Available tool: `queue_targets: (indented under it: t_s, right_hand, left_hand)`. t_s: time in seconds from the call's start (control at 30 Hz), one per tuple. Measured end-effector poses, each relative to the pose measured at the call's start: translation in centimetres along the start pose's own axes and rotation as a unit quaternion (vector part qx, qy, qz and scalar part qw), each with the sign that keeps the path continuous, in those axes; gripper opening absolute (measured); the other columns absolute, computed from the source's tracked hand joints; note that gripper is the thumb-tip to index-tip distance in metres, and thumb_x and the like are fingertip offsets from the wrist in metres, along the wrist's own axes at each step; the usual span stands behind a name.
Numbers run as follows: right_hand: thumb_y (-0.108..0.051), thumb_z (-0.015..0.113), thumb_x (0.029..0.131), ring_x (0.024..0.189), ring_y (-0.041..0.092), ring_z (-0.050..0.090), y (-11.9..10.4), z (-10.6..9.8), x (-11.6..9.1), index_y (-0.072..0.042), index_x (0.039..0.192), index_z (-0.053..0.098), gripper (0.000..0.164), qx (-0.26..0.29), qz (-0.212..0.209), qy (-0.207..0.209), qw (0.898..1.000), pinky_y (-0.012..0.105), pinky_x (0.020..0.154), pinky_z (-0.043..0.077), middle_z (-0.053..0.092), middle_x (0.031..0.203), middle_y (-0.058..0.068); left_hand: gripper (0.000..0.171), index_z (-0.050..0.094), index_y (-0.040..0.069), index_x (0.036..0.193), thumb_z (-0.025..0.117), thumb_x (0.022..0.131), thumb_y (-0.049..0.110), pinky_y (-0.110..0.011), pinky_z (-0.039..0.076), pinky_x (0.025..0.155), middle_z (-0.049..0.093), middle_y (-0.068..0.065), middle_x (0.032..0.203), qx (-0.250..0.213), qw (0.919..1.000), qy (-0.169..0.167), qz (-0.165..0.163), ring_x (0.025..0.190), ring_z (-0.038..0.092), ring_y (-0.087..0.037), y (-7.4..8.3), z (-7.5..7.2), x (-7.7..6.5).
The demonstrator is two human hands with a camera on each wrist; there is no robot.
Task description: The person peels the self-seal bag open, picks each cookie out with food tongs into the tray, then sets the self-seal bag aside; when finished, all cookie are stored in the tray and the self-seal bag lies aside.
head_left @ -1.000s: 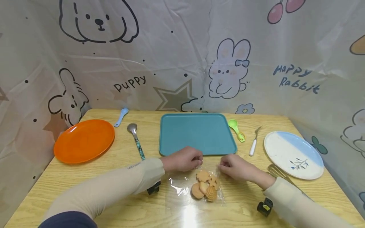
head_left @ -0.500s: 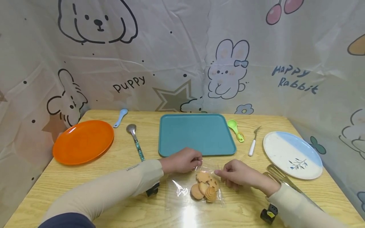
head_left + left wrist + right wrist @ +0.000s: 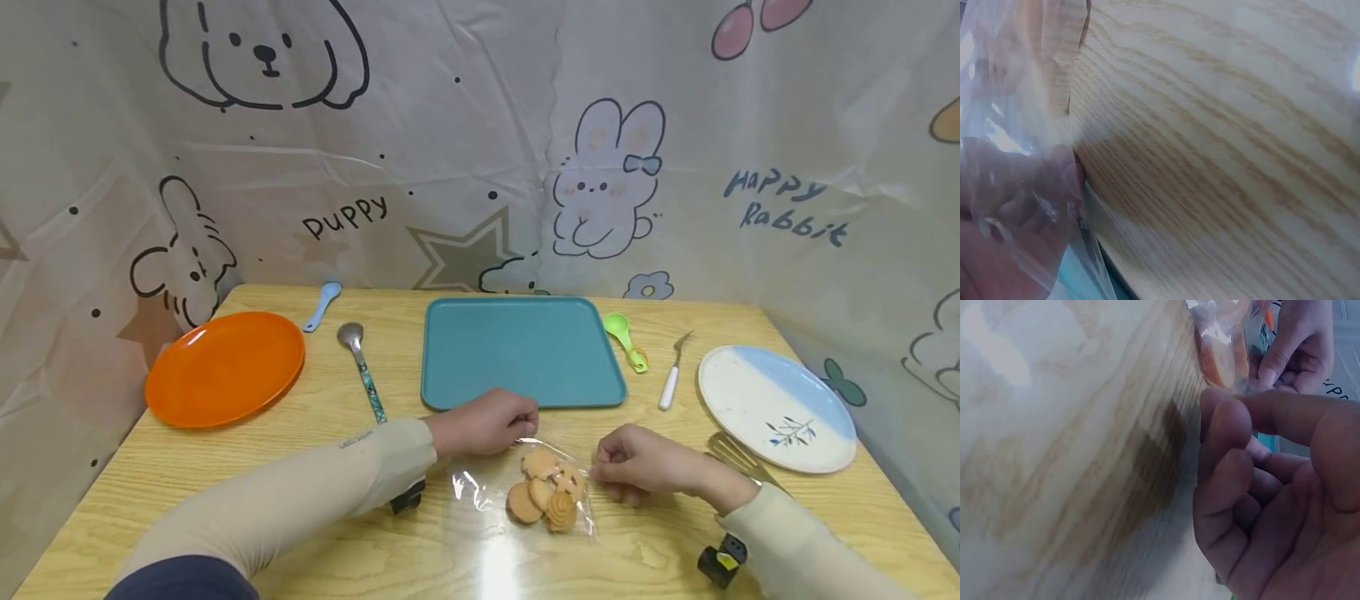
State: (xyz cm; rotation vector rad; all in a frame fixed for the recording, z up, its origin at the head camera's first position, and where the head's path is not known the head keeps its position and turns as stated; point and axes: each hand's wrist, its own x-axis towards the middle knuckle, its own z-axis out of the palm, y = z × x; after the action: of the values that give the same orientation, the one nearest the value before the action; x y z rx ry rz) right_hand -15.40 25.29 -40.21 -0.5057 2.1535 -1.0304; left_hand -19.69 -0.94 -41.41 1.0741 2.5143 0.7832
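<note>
A clear plastic bag point(image 3: 480, 492) with several cookies point(image 3: 561, 510) inside lies low over the table in front of the tray. My left hand point(image 3: 489, 422) grips the bag's upper edge; in the left wrist view the film covers the fingers point(image 3: 1063, 178). At the bag's right edge, my right hand point(image 3: 648, 460) pinches with thumb and forefinger, its other fingers curled. The right wrist view shows those fingertips point(image 3: 1230, 422) pressed together, the bag point(image 3: 1222, 337) just behind them and the left hand point(image 3: 1302, 350) beyond.
A teal tray point(image 3: 521, 354) stands behind the hands. To the left are an orange plate point(image 3: 225, 371), a blue spoon point(image 3: 322, 307) and a metal spoon point(image 3: 363, 371). Green measuring spoons point(image 3: 625, 340), a small white-handled fork point(image 3: 672, 375), a larger fork point(image 3: 738, 458) and a blue-white plate point(image 3: 780, 408) lie right.
My right hand first drew back and reached over the bag's right edge, then shifted slightly right. The left hand stays at the upper edge, and the bag's right side now looks lifted.
</note>
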Motion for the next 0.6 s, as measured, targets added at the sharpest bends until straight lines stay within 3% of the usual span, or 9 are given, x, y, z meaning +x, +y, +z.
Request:
queue_targets:
  t_s: [0.23, 0.47, 0.6]
  right_hand:
    - [-0.039, 0.059, 0.095, 0.044, 0.009, 0.054, -0.9, 0.9, 0.2, 0.0, 0.075, 0.063, 0.045, 0.003, 0.044, 0.022, 0.999, 0.023, 0.042, 0.045, 0.063, 0.062, 0.005]
    - [-0.024, 0.062, 0.095, 0.043, 0.006, 0.054, -0.9, 1.1, 0.2, 0.004, 0.078, 0.065, 0.033, 0.027, 0.027, -0.024, 0.999, 0.02, 0.041, 0.041, 0.065, 0.062, 0.008]
    - [-0.022, 0.062, 0.095, 0.045, 0.006, 0.055, -0.6, 0.7, 0.1, 0.005, 0.077, 0.063, 0.032, 0.01, 0.015, -0.044, 0.999, 0.017, 0.043, 0.042, 0.063, 0.061, 0.004]
  left_hand:
    - [0.019, 0.064, 0.013, 0.09, 0.048, 0.101, 0.013, -0.018, 0.046, 0.07, 0.059, 0.008, 0.075, -0.003, 0.9999, -0.01, -0.01, 0.069, 0.051, -0.004, -0.1, -0.3, 0.0]
    - [0.02, 0.062, 0.012, 0.086, 0.049, 0.1, 0.012, -0.019, 0.044, 0.07, 0.056, 0.007, 0.074, 0.009, 0.9999, -0.007, -0.002, 0.07, 0.049, -0.005, 0.0, -0.3, 0.1]
    - [0.019, 0.061, 0.012, 0.083, 0.051, 0.099, 0.011, -0.018, 0.043, 0.07, 0.055, 0.007, 0.074, 0.012, 0.9999, -0.006, -0.001, 0.071, 0.049, -0.005, 0.2, -0.3, 0.1]
